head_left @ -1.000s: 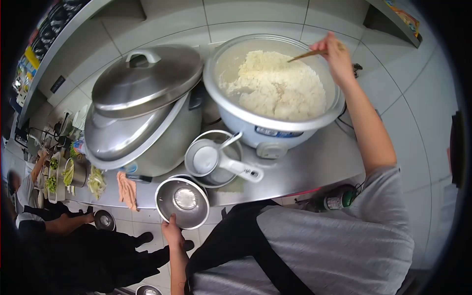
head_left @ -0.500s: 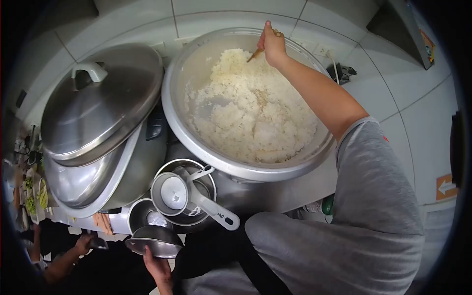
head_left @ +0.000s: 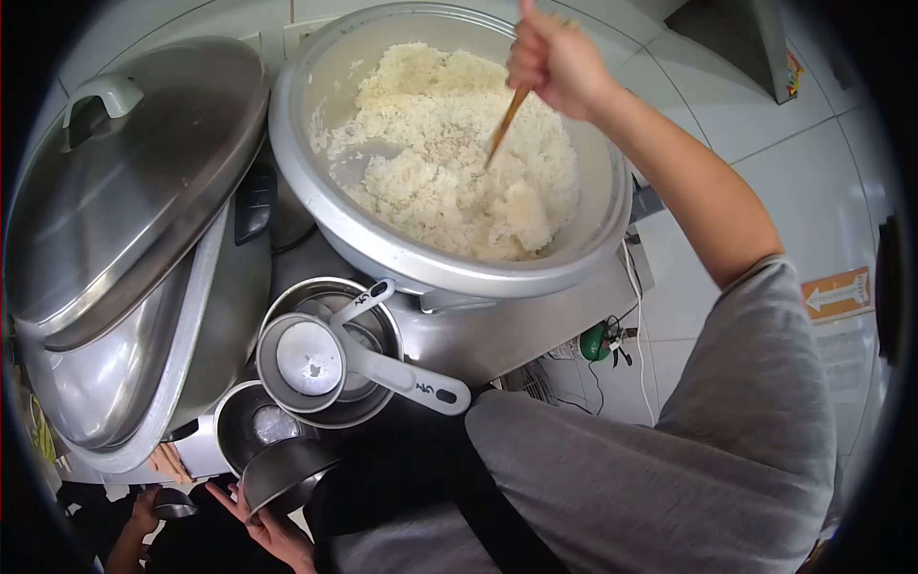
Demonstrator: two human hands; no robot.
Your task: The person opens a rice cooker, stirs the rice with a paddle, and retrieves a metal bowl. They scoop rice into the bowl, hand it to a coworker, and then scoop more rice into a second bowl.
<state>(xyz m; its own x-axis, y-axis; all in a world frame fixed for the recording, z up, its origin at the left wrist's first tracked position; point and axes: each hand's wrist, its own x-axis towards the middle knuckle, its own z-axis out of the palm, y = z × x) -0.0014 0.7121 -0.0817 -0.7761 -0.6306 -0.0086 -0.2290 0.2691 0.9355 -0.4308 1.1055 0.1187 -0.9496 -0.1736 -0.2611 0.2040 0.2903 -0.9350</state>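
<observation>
An orange sign on the wall, well to the right of the pot, has a white arrow. Its small words are too tiny to read. Two cups sit in a pan just in front of the pot. Their handles have black marks that I can't read.

The rice is inside the pot. Over the pot, the right hand is curled tight around a brown stick. The stick slants down to the rice, and I can't tell how much of it is buried. The top of this hand is cut off.

In front of the pot and to its left, the left hand holds a tipped bowl, fingers spread. The bowl covers part of another dish.

A cooker stands close on the pot's left, with a big lid leaning on top. It hides most of what is behind it. Far left of the pot, another person's hand has a small dish. Low on the pot's right, a green thing by some wires is hard to make out.
</observation>
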